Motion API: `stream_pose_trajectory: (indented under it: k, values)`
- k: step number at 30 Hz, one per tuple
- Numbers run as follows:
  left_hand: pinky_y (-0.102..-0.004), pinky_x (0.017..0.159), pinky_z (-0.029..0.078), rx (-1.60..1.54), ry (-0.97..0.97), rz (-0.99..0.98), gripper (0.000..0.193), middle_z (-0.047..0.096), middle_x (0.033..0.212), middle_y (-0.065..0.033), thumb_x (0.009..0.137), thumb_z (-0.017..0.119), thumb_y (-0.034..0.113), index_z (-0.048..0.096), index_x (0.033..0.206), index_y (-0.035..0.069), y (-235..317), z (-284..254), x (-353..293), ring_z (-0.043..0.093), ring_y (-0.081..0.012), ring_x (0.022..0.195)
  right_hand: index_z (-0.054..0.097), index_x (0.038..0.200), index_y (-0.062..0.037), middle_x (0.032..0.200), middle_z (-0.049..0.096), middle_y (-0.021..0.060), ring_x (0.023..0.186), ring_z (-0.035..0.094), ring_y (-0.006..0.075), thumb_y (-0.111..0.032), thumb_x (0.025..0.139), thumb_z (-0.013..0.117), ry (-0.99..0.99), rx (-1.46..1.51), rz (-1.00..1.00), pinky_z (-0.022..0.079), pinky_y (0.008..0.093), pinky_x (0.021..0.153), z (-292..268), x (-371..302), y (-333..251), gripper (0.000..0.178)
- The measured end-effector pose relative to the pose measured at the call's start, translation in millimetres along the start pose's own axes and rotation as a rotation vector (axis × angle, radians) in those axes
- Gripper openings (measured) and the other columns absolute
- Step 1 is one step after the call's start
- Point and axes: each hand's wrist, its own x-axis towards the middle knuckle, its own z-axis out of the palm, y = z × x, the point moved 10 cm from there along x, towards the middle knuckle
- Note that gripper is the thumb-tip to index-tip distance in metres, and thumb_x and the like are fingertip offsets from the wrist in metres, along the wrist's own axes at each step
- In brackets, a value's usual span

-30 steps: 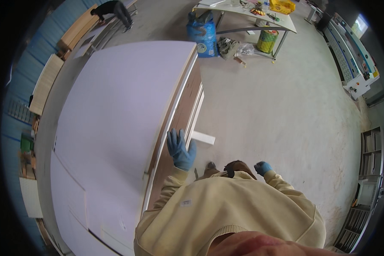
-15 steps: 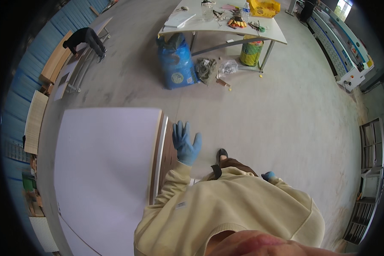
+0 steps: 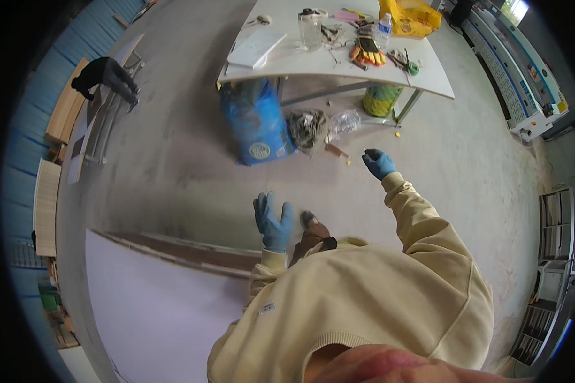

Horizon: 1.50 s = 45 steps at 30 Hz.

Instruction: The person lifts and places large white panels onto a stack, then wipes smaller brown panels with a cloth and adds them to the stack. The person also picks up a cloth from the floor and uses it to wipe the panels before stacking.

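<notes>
My left hand (image 3: 273, 221), in a blue glove, is held out with its fingers spread and nothing in them. It is just past the right end of a stack of large white panels (image 3: 163, 297) with brown edges, apart from it as far as I can tell. Farther forward and to the right, my right hand (image 3: 379, 165), also gloved in blue, hangs in the air above the floor. Its fingers are loosely bent, and no object shows in it. Ahead stands a white-topped table (image 3: 275, 67), out of reach of both hands.
On the table are a clear jar (image 3: 310, 30), orange-yellow gloves (image 3: 368, 51), a water bottle (image 3: 384, 30) and a yellow bag (image 3: 410, 18). Below it stand a stuffed blue sack (image 3: 257, 124) and a yellow-green sack (image 3: 382, 101). A person (image 3: 105, 80) bends over a bench, far left.
My view has turned and come closer to the table. The panel stack now lies lower left. My right arm has come up and forward from my side; my left hand remains spread.
</notes>
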Motion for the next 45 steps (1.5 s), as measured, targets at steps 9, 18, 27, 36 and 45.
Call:
stream_pose_trajectory:
  k: [9, 18, 27, 36, 45]
  values:
    - [-0.055, 0.118, 0.038, -0.041, -0.124, 0.04, 0.053, 0.063, 0.136, -0.0266, 0.091, 0.076, 0.024, 0.063, 0.136, -0.001, -47.1, 78.0, 210.3, 0.054, -0.0478, 0.132, 0.077, 0.112, -0.0086, 0.105, 0.076, 0.0196, 0.102, 0.073, 0.0369, -0.035, 0.093, 0.07, 0.326, -0.047, -0.158, 0.057, 0.0432, 0.09, -83.2, 284.7, -139.6, 0.033]
    - [-0.0526, 0.116, 0.041, 0.217, -0.23, -0.345, 0.05, 0.064, 0.134, -0.0294, 0.093, 0.075, 0.027, 0.066, 0.131, -0.003, -178.7, 139.7, 315.6, 0.054, -0.0461, 0.133, 0.072, 0.125, -0.0137, 0.118, 0.075, 0.0161, 0.109, 0.071, 0.038, -0.041, 0.089, 0.069, 0.295, -0.343, -0.159, 0.055, 0.0481, 0.095, -41.7, 602.4, -146.0, 0.045]
    - [-0.049, 0.109, 0.046, 0.245, -0.345, -0.673, 0.051, 0.063, 0.132, -0.0287, 0.094, 0.073, 0.032, 0.065, 0.129, -0.004, -263.6, 191.1, 363.4, 0.056, -0.0437, 0.127, 0.068, 0.133, -0.0042, 0.126, 0.073, 0.0188, 0.116, 0.07, 0.0313, -0.039, 0.09, 0.075, 0.637, 0.027, -0.056, 0.053, 0.0386, 0.101, -77.7, 779.9, -119.7, 0.055]
    - [-0.0454, 0.111, 0.045, 0.187, -0.59, -0.852, 0.053, 0.063, 0.136, -0.0232, 0.095, 0.068, 0.038, 0.066, 0.131, -0.001, -338.6, 224.9, 373.4, 0.057, -0.0407, 0.129, 0.048, 0.154, -0.0245, 0.165, 0.041, 0.0115, 0.144, 0.049, 0.0361, -0.044, 0.085, 0.077, 0.116, -0.582, -0.151, 0.046, 0.0469, 0.113, -23.7, 805.7, -137.0, 0.078]
    - [-0.0437, 0.111, 0.046, 0.14, -0.623, -0.93, 0.055, 0.063, 0.14, -0.0229, 0.094, 0.069, 0.038, 0.065, 0.133, -0.001, -397.4, 232.3, 385.0, 0.059, -0.0402, 0.13, 0.076, 0.115, -0.0183, 0.118, 0.074, 0.0148, 0.113, 0.07, 0.0332, -0.036, 0.088, 0.067, 0.307, -0.503, 0.211, 0.053, 0.0435, 0.097, -35.7, 829.7, -86.7, 0.034]
